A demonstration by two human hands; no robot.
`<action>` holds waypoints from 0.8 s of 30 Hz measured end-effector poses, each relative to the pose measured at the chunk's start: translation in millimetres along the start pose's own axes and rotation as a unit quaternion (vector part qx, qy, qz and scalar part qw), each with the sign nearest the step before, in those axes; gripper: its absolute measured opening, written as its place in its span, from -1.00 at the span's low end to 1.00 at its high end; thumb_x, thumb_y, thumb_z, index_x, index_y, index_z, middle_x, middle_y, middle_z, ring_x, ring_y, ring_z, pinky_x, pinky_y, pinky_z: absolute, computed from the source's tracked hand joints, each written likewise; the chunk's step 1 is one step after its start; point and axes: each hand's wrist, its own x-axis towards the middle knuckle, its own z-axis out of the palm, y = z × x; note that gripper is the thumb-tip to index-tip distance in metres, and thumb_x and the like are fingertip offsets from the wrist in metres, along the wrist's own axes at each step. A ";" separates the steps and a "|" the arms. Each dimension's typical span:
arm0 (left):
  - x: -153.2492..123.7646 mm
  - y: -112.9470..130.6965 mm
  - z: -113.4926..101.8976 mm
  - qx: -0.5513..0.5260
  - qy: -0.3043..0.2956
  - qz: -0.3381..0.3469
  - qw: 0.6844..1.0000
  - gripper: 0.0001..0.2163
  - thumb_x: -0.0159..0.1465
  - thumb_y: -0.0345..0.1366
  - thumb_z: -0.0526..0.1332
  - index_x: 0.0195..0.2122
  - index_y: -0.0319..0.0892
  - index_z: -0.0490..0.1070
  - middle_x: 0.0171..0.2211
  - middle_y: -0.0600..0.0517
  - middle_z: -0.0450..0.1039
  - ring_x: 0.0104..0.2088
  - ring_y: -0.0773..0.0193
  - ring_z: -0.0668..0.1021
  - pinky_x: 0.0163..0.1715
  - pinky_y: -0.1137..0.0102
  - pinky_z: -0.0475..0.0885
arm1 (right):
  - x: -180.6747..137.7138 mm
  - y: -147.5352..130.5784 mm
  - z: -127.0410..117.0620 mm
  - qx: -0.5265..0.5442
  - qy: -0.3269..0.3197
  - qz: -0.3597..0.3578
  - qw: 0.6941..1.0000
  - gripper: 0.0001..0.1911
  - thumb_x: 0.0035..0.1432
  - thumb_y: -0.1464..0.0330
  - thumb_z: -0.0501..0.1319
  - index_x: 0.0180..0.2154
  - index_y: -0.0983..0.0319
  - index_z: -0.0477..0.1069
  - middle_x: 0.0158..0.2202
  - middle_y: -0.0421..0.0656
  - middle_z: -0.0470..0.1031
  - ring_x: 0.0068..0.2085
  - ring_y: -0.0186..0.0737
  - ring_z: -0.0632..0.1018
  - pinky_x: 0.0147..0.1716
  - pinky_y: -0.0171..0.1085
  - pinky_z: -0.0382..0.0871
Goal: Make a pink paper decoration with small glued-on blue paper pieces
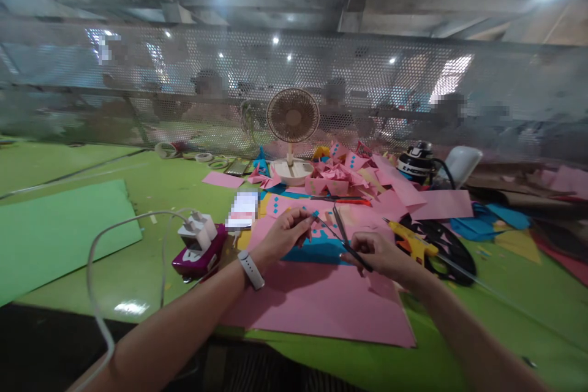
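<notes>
My right hand (374,251) is wrapped round the handles of dark scissors (345,237), whose blades are spread apart and point away from me. The thumb and fingers of my left hand (294,226) pinch a small piece of blue paper (315,214) near one blade tip. Beneath both hands lies pink paper (331,306) in large sheets, with a blue paper strip (316,251) across it. Pink paper with small blue diamond shapes (275,203) shows just beyond my left hand. A yellow glue gun (413,242) rests to the right of my right hand.
Pink paper scraps (344,171) are heaped beside a small fan (293,115). At left stand a purple power strip (199,254) with white plugs and a cable looping over my left forearm, and a green sheet (68,233). A perforated metal screen (184,110) runs behind the table.
</notes>
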 end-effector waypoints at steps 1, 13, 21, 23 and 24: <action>-0.2 0.3 0.1 0.001 0.001 -0.002 1.000 -0.76 0.20 -0.11 0.15 -0.41 -0.20 0.25 -0.62 0.17 0.25 -0.68 0.51 0.24 -0.69 0.53 0.11 | -0.2 -0.3 0.1 0.000 0.000 0.000 1.000 -0.64 -0.15 0.15 0.36 -0.53 0.25 0.28 -0.69 -0.29 0.34 -0.63 -0.38 0.38 -0.66 -0.42 0.11; 0.1 -4.1 -0.2 0.000 0.003 -0.004 1.000 -0.80 0.23 -0.16 0.12 -0.38 -0.20 0.26 -0.58 0.16 0.27 -0.68 0.52 0.26 -0.67 0.53 0.11 | -1.1 0.0 2.0 -0.057 0.023 -0.019 0.998 -0.67 -0.13 0.21 0.36 -0.52 0.24 0.26 -0.66 -0.29 0.34 -0.61 -0.38 0.36 -0.64 -0.41 0.14; 0.0 -3.8 0.6 -0.010 0.005 -0.006 1.000 -0.79 0.22 -0.15 0.13 -0.38 -0.21 0.26 -0.59 0.15 0.27 -0.68 0.52 0.25 -0.68 0.53 0.11 | -1.4 0.7 2.9 -0.035 0.016 -0.015 0.999 -0.67 -0.13 0.21 0.36 -0.52 0.24 0.25 -0.67 -0.30 0.33 -0.62 -0.39 0.36 -0.65 -0.42 0.15; 0.1 -3.8 0.6 -0.014 0.004 -0.007 1.000 -0.78 0.22 -0.14 0.13 -0.38 -0.21 0.27 -0.59 0.16 0.27 -0.68 0.52 0.25 -0.67 0.53 0.11 | -1.0 0.7 2.8 -0.028 0.012 -0.011 0.999 -0.67 -0.13 0.21 0.36 -0.52 0.24 0.25 -0.68 -0.30 0.34 -0.63 -0.39 0.37 -0.65 -0.42 0.15; 0.2 -3.8 0.7 -0.014 0.005 -0.009 1.000 -0.78 0.21 -0.13 0.14 -0.38 -0.21 0.26 -0.59 0.16 0.27 -0.68 0.52 0.25 -0.67 0.53 0.11 | -0.7 0.6 2.6 -0.026 0.009 -0.009 1.000 -0.66 -0.13 0.20 0.36 -0.52 0.24 0.25 -0.68 -0.30 0.34 -0.63 -0.39 0.37 -0.65 -0.42 0.15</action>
